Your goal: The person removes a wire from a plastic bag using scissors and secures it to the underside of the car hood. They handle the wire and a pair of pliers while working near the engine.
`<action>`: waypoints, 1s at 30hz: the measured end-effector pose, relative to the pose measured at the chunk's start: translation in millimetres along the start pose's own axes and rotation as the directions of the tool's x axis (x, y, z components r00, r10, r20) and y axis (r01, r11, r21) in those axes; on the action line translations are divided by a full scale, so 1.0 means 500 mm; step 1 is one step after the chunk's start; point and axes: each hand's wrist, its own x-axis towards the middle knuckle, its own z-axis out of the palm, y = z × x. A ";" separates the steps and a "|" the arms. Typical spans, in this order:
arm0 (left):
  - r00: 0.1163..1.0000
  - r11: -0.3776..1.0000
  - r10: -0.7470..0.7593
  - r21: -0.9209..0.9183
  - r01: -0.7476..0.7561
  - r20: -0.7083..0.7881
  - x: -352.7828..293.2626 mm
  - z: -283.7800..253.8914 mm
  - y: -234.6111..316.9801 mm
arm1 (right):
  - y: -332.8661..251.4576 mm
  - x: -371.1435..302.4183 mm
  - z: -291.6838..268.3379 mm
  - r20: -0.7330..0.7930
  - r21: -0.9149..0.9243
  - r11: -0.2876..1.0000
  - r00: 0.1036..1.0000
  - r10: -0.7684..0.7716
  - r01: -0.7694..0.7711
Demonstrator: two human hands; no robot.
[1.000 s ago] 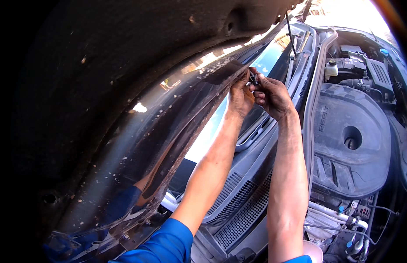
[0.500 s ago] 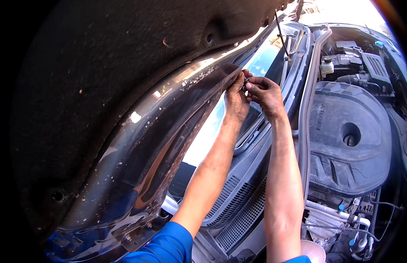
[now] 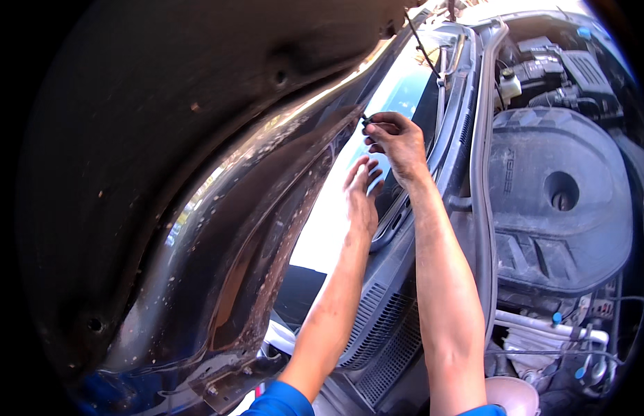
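In my right hand (image 3: 399, 145) a small dark piece (image 3: 367, 120), perhaps a plastic clip, is pinched between thumb and fingertips. Its tip is close to the rear edge of the raised hood (image 3: 294, 163); I cannot tell whether they touch. My left hand (image 3: 362, 191) hangs a little below, in front of the windshield (image 3: 318, 232). Its fingers are apart and slightly blurred, and nothing shows in them. Both forearms reach up over the vented cowl panel (image 3: 381, 333).
Dark lining (image 3: 162, 125) covers the hood's underside at left. To the right lies the engine bay, with a large black engine cover (image 3: 557, 201), a rubber seal strip (image 3: 482, 180) along its edge, and metal pipes (image 3: 550, 333) below. A wiper arm (image 3: 441, 97) stands beyond my hands.
My left hand has let go of the hood's edge and dropped down, its fingers opening. My right hand has shifted left and up, still pinching the small dark piece. The view has shifted slightly.
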 end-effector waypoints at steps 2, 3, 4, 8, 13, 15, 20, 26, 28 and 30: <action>1.000 0.989 0.002 0.146 0.001 -0.023 -0.033 -0.031 -0.011 | 0.000 -0.004 0.023 -0.003 0.028 0.999 1.000 -0.015 0.015; 0.999 0.986 0.048 0.159 -0.045 -0.012 -0.046 -0.058 -0.018 | 0.004 -0.007 0.036 -0.007 0.055 0.998 1.000 -0.013 0.013; 0.998 0.987 0.033 0.158 -0.024 -0.055 -0.060 -0.050 -0.015 | 0.004 0.001 0.037 -0.016 0.066 0.997 0.999 -0.028 0.029; 0.964 0.807 0.267 0.552 -0.210 -0.023 -0.117 0.000 0.055 | 0.015 0.007 0.035 -0.026 0.031 1.000 1.000 0.001 0.000; 0.972 0.842 0.236 0.498 -0.209 0.009 -0.191 0.119 0.194 | 0.027 0.013 0.036 -0.046 0.012 0.999 0.998 -0.030 0.031; 0.975 0.857 0.200 0.466 -0.220 0.092 -0.225 0.164 0.240 | 0.030 0.017 0.036 -0.047 -0.010 0.999 0.998 -0.041 0.041; 0.894 0.729 0.416 0.529 -0.436 0.163 -0.263 0.210 0.318 | 0.013 -0.001 0.046 -0.044 -0.044 0.999 0.999 -0.012 0.010; 0.884 0.624 0.415 0.639 -0.450 0.217 -0.270 0.250 0.359 | 0.012 0.004 0.044 -0.056 -0.070 0.998 0.998 0.007 -0.010; 0.910 0.653 0.369 0.645 -0.397 0.188 -0.262 0.251 0.355 | 0.013 0.004 0.047 -0.048 -0.041 0.999 0.999 0.023 -0.025; 0.916 0.680 0.368 0.625 -0.383 0.160 -0.267 0.254 0.353 | 0.014 0.006 0.048 -0.044 -0.031 0.999 0.999 0.022 -0.023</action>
